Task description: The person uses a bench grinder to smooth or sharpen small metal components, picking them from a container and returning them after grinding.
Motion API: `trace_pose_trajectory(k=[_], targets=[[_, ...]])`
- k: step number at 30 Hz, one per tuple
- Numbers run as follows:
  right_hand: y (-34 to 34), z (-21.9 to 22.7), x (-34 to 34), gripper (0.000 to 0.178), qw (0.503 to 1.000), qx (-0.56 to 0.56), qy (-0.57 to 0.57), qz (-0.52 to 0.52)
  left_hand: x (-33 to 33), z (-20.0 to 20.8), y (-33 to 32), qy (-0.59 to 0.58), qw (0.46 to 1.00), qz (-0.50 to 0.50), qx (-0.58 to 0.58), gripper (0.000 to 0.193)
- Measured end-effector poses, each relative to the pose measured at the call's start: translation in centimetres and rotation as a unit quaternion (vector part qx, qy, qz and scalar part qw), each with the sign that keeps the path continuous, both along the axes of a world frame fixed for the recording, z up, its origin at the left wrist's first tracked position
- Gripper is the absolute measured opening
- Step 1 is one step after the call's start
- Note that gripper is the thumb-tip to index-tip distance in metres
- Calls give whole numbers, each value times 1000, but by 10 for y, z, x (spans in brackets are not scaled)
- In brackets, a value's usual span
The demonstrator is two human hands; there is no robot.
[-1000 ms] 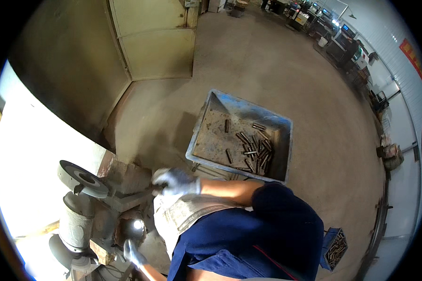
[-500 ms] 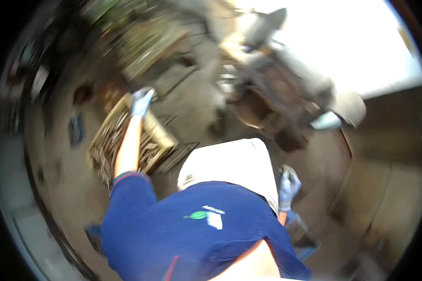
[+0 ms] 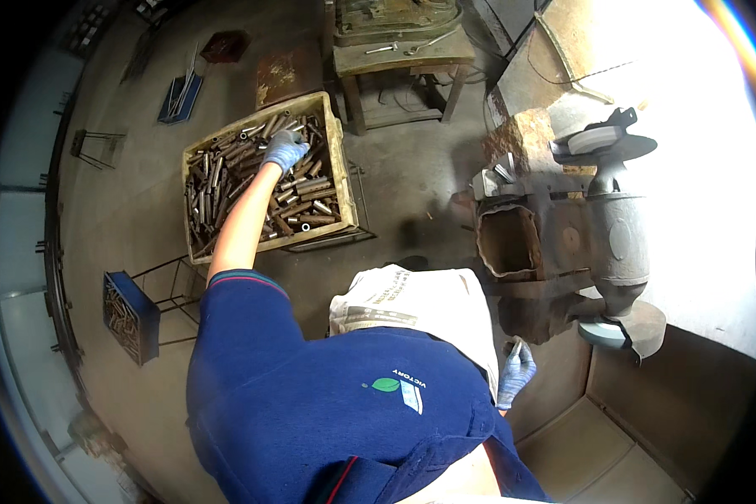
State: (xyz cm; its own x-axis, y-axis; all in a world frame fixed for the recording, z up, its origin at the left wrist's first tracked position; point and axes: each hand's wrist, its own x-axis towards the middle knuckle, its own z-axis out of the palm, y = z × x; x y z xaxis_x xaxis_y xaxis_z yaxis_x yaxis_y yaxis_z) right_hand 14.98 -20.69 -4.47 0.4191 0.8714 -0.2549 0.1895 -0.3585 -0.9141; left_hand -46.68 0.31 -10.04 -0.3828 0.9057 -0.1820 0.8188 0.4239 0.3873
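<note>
A pale yellow crate [image 3: 339, 160] stands ahead to my left, filled with short metal tubes [image 3: 227, 172], some rusty brown, some shiny. My left hand [image 3: 286, 151], in a blue-grey work glove, reaches over the crate to the tubes in its far right part. Its fingers are curled down among them; what they grip is hidden. Down at my right side, beside the white apron [image 3: 412, 302], hangs my gloved right hand [image 3: 517, 375]. Its fingers are pressed together, and I cannot make out whether something small is between them.
To my right stands a grey bench grinder [image 3: 620, 239] with wheels at both ends, beside a rusty open-topped box [image 3: 509, 242]. A worktable [image 3: 403, 57] with wrenches stands ahead. At left are a blue bin of small parts [image 3: 130, 317] on a stand and another blue tray [image 3: 181, 99].
The view has turned and steadied from a blur. My left hand has gone from near the crate's rim to in among the tubes. My right hand stays low at my side.
</note>
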Motion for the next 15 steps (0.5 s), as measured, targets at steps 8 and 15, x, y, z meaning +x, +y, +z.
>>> trace_pose_trajectory(k=[8,15], targets=[[-6,-7,-3,15,998,-26,-40,29,14,11,37,97,992,8,-76,34],[-22,-20,12,14,990,-32,-118,73,-2,-18,65,177,959,-91,-204,46]])
